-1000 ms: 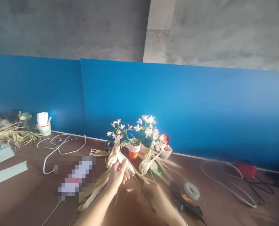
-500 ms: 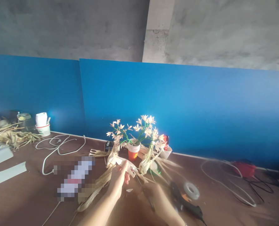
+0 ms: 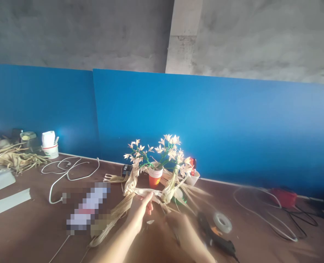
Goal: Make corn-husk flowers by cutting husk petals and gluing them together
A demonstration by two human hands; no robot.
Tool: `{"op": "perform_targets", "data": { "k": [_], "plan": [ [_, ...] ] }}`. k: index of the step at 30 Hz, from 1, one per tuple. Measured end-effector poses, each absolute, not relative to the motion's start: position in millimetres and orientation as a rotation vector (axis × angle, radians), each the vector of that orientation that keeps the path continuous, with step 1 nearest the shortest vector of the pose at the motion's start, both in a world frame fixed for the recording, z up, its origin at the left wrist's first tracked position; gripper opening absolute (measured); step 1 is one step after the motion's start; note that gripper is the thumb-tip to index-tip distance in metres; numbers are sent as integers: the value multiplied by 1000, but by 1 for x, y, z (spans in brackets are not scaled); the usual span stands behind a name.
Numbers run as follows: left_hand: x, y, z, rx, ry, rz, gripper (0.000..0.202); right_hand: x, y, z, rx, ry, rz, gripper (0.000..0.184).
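Observation:
My left hand (image 3: pixel 140 209) is closed, thumb against fingers, on a pale strip of dried corn husk (image 3: pixel 154 194) near the middle of the table. To its right, my right hand (image 3: pixel 180 224) is closed and smeared by motion, around what looks like scissors with a dark handle (image 3: pixel 176 235). Just beyond both hands stands an orange and white paper cup (image 3: pixel 154 177), holding green stems with small cream-coloured flowers (image 3: pixel 172 153). Bundles of dried husk (image 3: pixel 169 190) lie on either side of the cup. A small pale scrap (image 3: pixel 150 222) lies between my hands.
On the right lie a black glue gun (image 3: pixel 223 244), a roll of clear tape (image 3: pixel 222 223), a looped cable and a red object (image 3: pixel 284 197). Leftward are a blurred-out item (image 3: pixel 88 208), a white cable (image 3: pixel 52 186), a white tub (image 3: pixel 50 149) and a husk heap (image 3: pixel 16 159). A blue partition (image 3: pixel 205 124) stands behind.
The pale husk strip at my left hand has shifted and lies flatter. My left hand has turned slightly; my right hand has moved only a little and stays blurred.

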State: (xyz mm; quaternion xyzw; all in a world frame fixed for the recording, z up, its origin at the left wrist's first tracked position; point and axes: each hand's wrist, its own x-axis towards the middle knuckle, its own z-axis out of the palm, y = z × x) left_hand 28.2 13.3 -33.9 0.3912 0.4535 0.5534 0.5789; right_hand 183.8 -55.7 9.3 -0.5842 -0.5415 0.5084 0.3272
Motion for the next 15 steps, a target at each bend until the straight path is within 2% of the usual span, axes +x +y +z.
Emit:
{"op": "perform_targets", "data": {
  "k": [5, 10, 15],
  "plan": [
    [19, 23, -35, 908, 1164, 1351, 37, 190, -53, -1, -1537, -1376, 1413, 20],
    [10, 33, -37, 990, 1255, 1280, 34, 193, -50, 0, -1471, -1473, 1357, 27],
    [5, 35, -42, 1144, 1245, 1226, 31, 197, -50, -7, -1459, -1483, 1390, 17]
  ]
}}
